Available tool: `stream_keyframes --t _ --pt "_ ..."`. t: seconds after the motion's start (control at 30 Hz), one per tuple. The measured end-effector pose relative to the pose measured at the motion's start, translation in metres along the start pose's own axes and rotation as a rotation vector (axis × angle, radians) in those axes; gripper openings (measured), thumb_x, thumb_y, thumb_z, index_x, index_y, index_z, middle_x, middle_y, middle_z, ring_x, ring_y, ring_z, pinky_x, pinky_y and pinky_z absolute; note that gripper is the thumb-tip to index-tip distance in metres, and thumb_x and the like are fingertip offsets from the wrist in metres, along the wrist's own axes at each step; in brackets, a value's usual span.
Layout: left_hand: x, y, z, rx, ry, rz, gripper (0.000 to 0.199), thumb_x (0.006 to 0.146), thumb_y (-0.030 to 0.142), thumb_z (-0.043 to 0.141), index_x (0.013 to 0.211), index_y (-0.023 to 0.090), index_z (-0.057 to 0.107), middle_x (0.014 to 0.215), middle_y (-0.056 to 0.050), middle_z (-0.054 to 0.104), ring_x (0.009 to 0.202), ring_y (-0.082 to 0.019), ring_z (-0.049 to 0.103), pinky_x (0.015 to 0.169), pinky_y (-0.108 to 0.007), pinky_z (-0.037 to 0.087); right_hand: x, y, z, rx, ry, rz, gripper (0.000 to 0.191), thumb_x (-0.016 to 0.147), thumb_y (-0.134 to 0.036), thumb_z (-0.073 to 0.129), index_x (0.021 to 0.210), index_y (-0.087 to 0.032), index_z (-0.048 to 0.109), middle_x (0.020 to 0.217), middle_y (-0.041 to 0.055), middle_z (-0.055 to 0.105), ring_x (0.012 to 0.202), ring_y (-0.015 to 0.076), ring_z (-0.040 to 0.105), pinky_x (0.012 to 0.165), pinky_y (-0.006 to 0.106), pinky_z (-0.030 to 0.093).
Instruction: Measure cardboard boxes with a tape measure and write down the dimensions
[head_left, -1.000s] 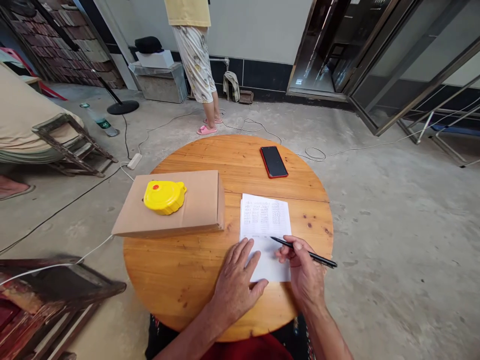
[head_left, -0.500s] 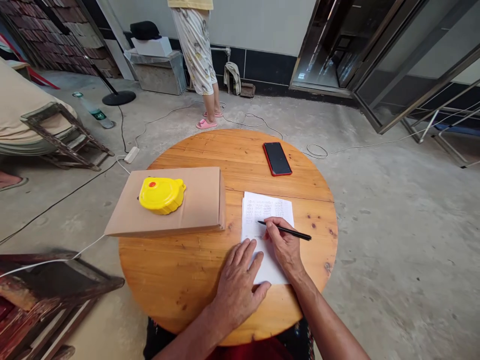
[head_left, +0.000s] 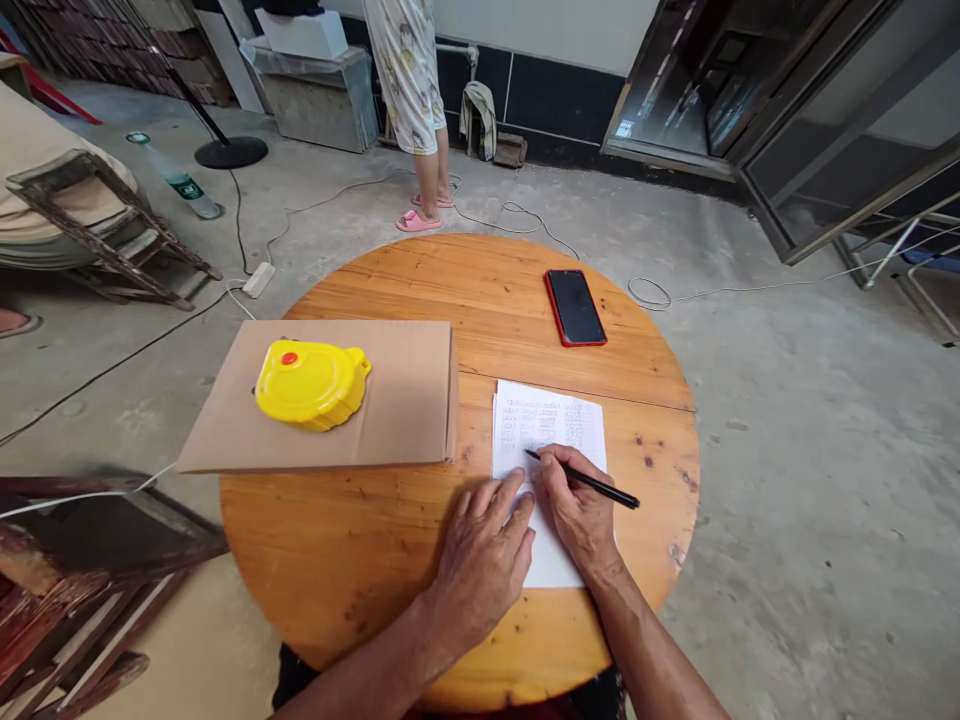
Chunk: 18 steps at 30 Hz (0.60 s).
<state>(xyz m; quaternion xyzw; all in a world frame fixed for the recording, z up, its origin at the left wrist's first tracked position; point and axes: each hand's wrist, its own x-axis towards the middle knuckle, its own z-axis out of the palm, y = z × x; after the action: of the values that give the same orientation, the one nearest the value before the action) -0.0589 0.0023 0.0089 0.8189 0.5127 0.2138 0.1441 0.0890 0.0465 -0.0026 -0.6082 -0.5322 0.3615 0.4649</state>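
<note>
Pen on paper, lower center of the frame

Right hand (head_left: 581,515) pinches the pen (head_left: 592,485); left hand (head_left: 484,560), fingers spread, flattens the sheet (head_left: 551,425), likely light, floppy, best pinned near its edge.

Varnished wood counter (head_left: 390,560), matt cardboard box (head_left: 405,400), glossy yellow plastic tape measure (head_left: 309,383), white paper (head_left: 551,425), rough concrete floor (head_left: 787,400)
</note>
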Motion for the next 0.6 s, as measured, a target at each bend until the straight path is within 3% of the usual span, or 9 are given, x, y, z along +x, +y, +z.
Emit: stream_keyframes --t 0.6 --pt "0.0012 -0.0009 0.0035 -0.038 -0.016 -0.020 0.033 0.091 0.018 0.054 0.123 0.018 0.060 0.137 -0.007 0.059 0.115 -0.028 0.051 0.095 -0.046 0.046 0.0029 -0.0041 0.0002 -0.138 -0.041 -0.082 0.016 0.092 -0.030 0.058 0.087 -0.023 0.070 0.072 -0.0002 0.067 0.059 0.0147 0.057 0.059 0.028 0.046"
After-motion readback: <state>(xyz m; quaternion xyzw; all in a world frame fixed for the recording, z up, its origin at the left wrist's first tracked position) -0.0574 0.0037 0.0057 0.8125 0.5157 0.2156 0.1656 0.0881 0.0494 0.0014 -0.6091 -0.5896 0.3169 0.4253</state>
